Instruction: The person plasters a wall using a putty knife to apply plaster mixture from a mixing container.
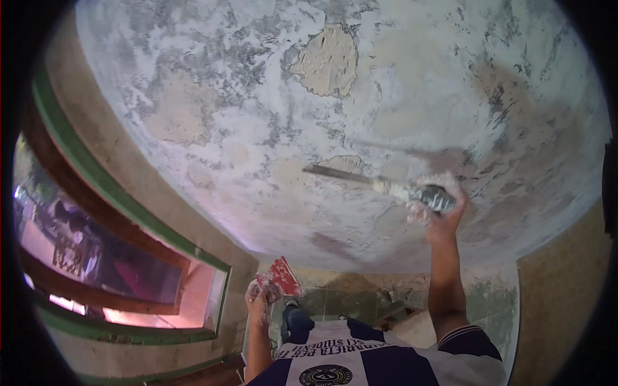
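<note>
Raised against the wall, my right hand (456, 204) is closed round the handle of a putty knife (341, 174), its dark blade pointing left. White filler coats the fingers and part of the handle. The blade lies just below a rough patch of filler (344, 162); whether it touches the wall cannot be told. Lower and to the left, my left hand (259, 301) grips a red putty spreader (284, 276) smeared with white filler. The wall (399, 96) is mottled white, grey and beige, with a thicker beige filler patch (329, 61) higher up.
A window (116, 244) with a green border and brown frame is set in the wall at left. On the green-grey floor (328, 302) below, some debris (396, 315) lies near my feet. A tan wall (566, 283) rises at the right.
</note>
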Demonstrator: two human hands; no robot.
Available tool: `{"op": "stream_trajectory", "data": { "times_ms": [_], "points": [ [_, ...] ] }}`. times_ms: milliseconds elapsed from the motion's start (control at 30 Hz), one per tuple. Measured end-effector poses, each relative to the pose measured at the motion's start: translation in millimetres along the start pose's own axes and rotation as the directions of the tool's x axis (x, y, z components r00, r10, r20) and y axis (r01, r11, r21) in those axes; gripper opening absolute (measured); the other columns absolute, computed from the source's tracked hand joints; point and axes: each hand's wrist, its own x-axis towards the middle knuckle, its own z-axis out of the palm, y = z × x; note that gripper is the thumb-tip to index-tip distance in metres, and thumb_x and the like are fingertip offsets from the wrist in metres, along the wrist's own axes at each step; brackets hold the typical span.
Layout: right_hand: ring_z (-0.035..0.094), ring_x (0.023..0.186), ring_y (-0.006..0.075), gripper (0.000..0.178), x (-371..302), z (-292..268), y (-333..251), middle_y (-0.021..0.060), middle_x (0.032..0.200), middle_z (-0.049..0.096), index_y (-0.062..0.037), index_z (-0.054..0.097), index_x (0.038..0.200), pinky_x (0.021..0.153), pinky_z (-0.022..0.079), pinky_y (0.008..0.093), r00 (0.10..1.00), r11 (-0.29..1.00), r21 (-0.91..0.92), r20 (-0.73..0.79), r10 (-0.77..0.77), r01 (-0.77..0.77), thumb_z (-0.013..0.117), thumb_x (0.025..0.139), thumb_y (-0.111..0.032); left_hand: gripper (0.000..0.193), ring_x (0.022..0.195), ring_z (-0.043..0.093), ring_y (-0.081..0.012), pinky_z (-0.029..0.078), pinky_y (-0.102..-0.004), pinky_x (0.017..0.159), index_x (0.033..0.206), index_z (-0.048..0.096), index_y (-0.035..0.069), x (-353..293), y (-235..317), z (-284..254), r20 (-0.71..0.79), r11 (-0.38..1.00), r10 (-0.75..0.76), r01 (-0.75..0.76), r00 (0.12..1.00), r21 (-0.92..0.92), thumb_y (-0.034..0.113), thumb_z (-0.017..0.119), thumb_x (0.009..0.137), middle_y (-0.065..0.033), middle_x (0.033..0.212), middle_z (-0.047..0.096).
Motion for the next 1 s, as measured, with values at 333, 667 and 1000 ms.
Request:
{"op": "stream_trajectory", "data": {
  "times_ms": [333,667,1000],
  "points": [
    [0.063,0.054,0.0139,0.027,118,39,-57,0.0099,0.073,0.065,0.003,0.062,0.095,0.037,0.046,0.0224,0.996,0.841,-0.541,-0.085,-0.03,-0.021,0.078,0.079,-0.011,0.018,0.075,0.062,-0.0088,0.051,-0.0234,0.065,0.108,0.059,0.002,138,35,24,0.414,0.953,-0.108,-0.024,0.904,0.302,0.007,0.061,0.091,-0.0054,0.091,0.067],
    [0.053,0.045,0.0089,0.037,146,94,-89,0.0048,0.065,0.061,0.0017,0.064,0.089,0.038,0.04,0.0213,0.989,0.54,-0.832,0.145,-0.011,0.128,0.077,0.08,-0.031,0.018,0.08,0.057,-0.0043,0.043,-0.0201,0.064,0.109,0.057,0.0,209,30,44,0.742,0.883,-0.266,-0.153,0.615,0.444,0.007,0.061,0.093,-0.0062,0.093,0.069],
    [0.058,0.054,0.0118,0.035,165,97,-106,0.0084,0.08,0.065,0.0041,0.062,0.095,0.044,0.047,0.0241,0.992,0.396,-0.91,0.125,-0.022,0.124,0.073,0.082,-0.026,0.023,0.092,0.062,-0.0091,0.047,-0.0218,0.074,0.114,0.057,0.001,199,15,76,0.74,0.904,-0.376,0.045,0.558,0.425,0.006,0.06,0.092,-0.0074,0.101,0.069]
  ]
}}
